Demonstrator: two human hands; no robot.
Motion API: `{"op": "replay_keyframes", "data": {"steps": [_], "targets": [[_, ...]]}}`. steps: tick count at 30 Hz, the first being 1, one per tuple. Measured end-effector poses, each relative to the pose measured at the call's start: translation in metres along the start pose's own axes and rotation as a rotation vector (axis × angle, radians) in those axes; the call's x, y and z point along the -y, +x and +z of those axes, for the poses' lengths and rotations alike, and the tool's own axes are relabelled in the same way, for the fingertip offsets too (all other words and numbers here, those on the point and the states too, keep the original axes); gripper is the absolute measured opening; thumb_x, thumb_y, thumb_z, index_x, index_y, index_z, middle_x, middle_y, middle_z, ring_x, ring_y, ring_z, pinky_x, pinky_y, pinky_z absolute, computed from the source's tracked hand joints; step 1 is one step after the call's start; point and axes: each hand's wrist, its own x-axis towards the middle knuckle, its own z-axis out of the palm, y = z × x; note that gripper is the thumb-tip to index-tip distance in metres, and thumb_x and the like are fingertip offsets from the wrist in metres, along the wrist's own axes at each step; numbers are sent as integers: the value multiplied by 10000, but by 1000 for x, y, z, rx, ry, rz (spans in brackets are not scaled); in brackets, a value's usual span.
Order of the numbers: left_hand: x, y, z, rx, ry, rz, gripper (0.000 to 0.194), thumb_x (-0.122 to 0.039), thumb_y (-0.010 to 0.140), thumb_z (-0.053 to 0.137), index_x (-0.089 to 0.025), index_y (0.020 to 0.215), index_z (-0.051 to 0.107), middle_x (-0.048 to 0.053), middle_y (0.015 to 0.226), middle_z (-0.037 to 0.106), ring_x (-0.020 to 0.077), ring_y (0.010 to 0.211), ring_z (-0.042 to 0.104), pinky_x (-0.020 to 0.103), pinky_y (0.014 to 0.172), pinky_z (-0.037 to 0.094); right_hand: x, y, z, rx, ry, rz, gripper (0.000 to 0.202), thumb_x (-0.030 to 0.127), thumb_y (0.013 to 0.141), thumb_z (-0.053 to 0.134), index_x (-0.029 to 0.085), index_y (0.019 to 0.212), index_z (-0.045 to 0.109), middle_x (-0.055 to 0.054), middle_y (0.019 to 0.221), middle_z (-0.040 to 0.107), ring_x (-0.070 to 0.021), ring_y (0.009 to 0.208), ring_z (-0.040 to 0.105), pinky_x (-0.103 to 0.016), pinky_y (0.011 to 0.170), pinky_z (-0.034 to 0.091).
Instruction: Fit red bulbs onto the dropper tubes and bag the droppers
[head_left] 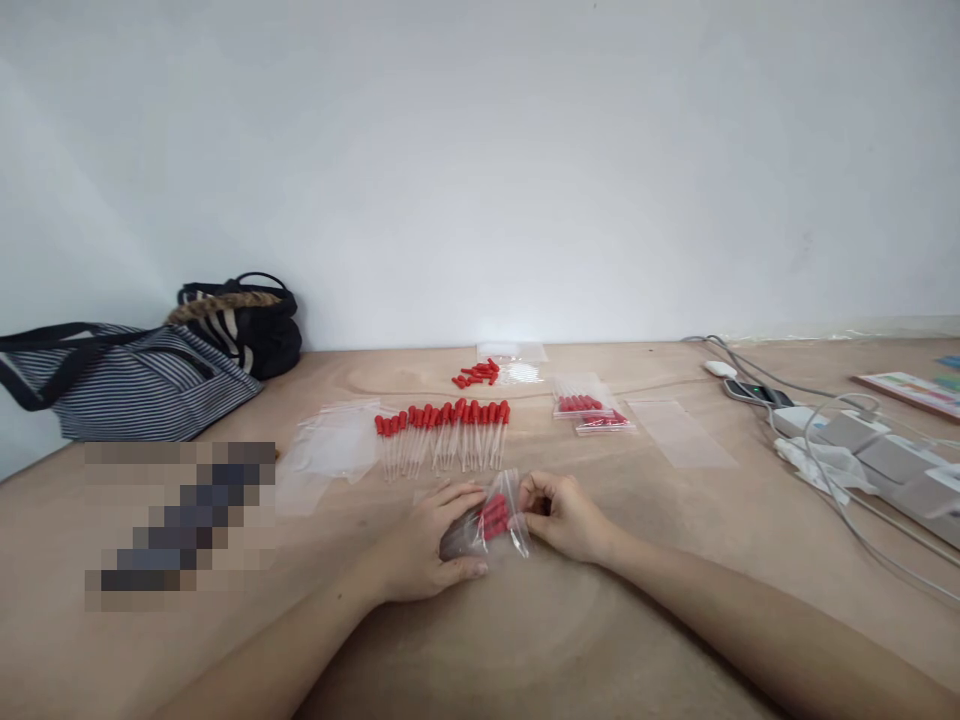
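Observation:
A clear zip bag [513, 490] with several red-bulbed droppers [493, 516] in it lies between my hands on the table. My left hand [427, 545] rests at the bag's left side, its thumb and fingers apart around that end. At the opposite edge, the curled fingers of my right hand [562, 515] pinch the plastic. Just beyond my hands, a row of glass-like droppers with red bulbs [442, 425] is laid out, tips toward me. Loose red bulbs [478, 374] form a small pile farther back.
Filled bags [581, 400] lie behind my right hand, beside a flat clear bag [681, 433]. More clear bags [330, 440] are stacked left of the droppers. Cables and a power strip [877, 450] occupy the right; a striped bag [150, 380] and a dark bag [277, 330] stand left.

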Motion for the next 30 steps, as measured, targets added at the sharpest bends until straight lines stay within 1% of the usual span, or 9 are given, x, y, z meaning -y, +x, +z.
{"op": "replay_keyframes", "data": {"steps": [2,7,8,10,11,15,19,24,30], "targets": [[-1,0,0,0,0,-1,681,-459,689,613,-220,1283,379,92,1355,373,275,1242,324,448,1011,293,2,0,-2,-40,-63,-25,111,167,694,591,174,663,484,46,552,511,-69,485,440,-182,466,341],[2,1,0,3,1,-3,693,-488,690,598,-226,1289,366,91,1369,350,285,1248,309,461,1007,294,-3,18,-27,132,-106,-86,71,153,693,568,171,759,549,37,598,551,-75,505,458,-186,482,349],[2,1,0,3,-1,0,691,-489,692,595,-225,1288,366,92,1372,346,287,1249,307,466,1008,290,-6,27,-32,67,-113,-58,53,163,689,571,168,741,559,35,595,550,-77,502,456,-190,484,352],[1,1,-1,6,-9,10,685,-490,695,592,-228,1287,367,90,1373,344,290,1247,309,473,1008,284,-12,50,-39,-188,-103,66,21,167,678,575,164,698,569,22,618,575,-92,550,496,-206,545,387],[0,1,-1,7,-13,13,684,-493,697,590,-230,1288,367,89,1372,348,291,1246,312,475,1009,280,-14,63,-41,-261,-108,102,29,178,680,574,162,702,568,7,661,593,-102,591,520,-218,584,402],[0,0,-2,15,-30,9,692,-502,698,590,-230,1292,364,89,1375,343,295,1251,302,477,1015,267,-23,110,-35,-441,-116,227,193,303,679,595,148,789,558,-28,676,592,-136,625,540,-256,607,410],[3,0,1,12,-51,5,679,-477,698,603,-237,1290,370,79,1384,330,297,1261,282,472,1015,270,-29,136,-22,-499,-66,333,275,363,615,651,152,761,552,-28,649,591,-139,586,541,-251,555,400],[0,-1,-1,29,-48,-19,691,-468,690,612,-225,1290,372,77,1387,323,296,1268,268,472,1024,257,-33,142,-17,-457,79,371,183,289,612,646,162,575,519,26,438,511,-98,427,481,-210,442,357],[-4,-1,-4,44,-40,-39,704,-459,692,609,-180,1292,370,101,1388,315,290,1263,278,458,1028,260,-24,120,-36,-454,277,291,102,229,652,545,157,591,508,34,475,516,-69,407,459,-196,429,373]]}}
